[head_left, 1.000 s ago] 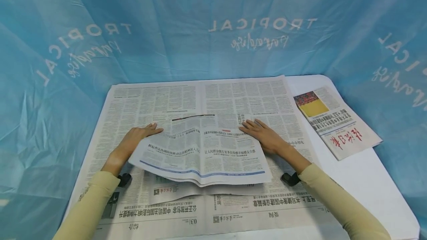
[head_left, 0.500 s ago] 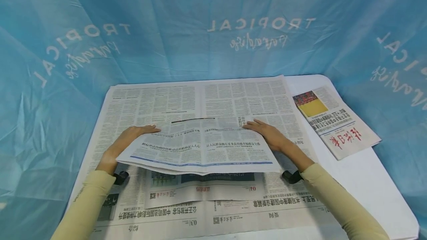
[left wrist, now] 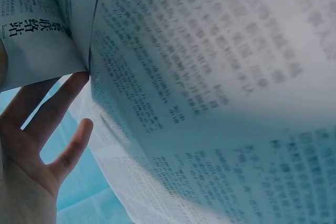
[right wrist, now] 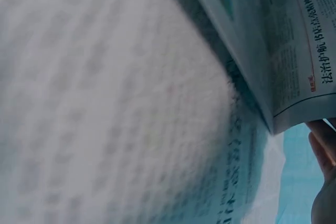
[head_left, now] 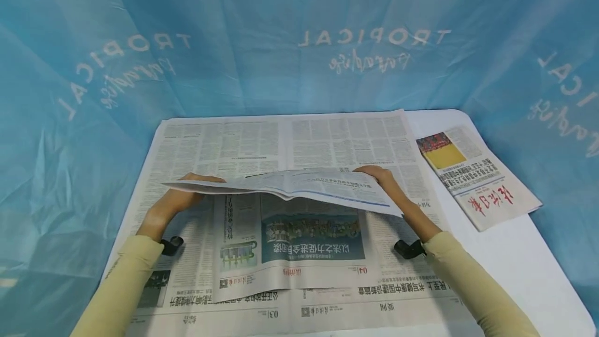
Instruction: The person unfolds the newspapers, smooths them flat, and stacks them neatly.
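Observation:
In the head view a newspaper (head_left: 327, 186) has its upper leaf raised, its near edge bowed and slanting down to the right. My left hand (head_left: 180, 196) holds that leaf at its left side, and my right hand (head_left: 381, 176) holds it at the right. The left wrist view has the left hand's fingers (left wrist: 55, 111) behind the paper edge, part of the thumb at the frame's border. Fingers (right wrist: 321, 148) of the right hand sit under a sheet's corner in the right wrist view; its thumb is out of sight. Below the leaf lies a page with a dark teal picture (head_left: 313, 235).
An opened newspaper spread (head_left: 238, 142) covers most of the white table (head_left: 510, 254). A folded newspaper (head_left: 479, 178) with a yellow picture and red lettering lies at the right. Blue curtain (head_left: 262, 40) hangs behind and on both sides.
The near edge of the upper leaf has risen and moved away from the person, uncovering the teal picture on the page below. Both hands have stayed at the leaf's sides.

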Demonstrator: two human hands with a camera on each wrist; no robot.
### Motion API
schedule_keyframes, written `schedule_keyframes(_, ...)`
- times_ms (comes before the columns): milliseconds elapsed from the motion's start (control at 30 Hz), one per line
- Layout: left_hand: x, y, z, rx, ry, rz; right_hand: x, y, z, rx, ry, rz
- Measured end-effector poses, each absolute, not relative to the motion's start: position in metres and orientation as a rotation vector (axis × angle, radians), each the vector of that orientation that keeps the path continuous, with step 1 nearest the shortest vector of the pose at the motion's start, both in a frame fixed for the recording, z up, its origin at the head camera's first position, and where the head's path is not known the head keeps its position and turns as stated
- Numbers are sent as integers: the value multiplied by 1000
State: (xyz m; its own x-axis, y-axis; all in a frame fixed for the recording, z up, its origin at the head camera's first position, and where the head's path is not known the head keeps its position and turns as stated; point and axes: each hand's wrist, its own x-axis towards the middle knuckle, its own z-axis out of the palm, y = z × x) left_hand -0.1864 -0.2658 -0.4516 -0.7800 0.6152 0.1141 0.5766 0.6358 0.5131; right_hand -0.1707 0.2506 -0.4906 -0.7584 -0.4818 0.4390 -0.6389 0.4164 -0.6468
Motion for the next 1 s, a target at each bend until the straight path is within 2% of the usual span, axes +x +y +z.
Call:
schedule_keyframes(367,-199,-261,-455,1031,2805,1064,-184,244,-480,686,-2381,1250)
schedule_keyframes(700,-211,-257,-456,786,2814,1035,-189,244,-480,450,-2557,1374)
schedule_keyframes(1000,-215,-253,-459,739,2857,1025,-192,246,-489,428,-2597,1376)
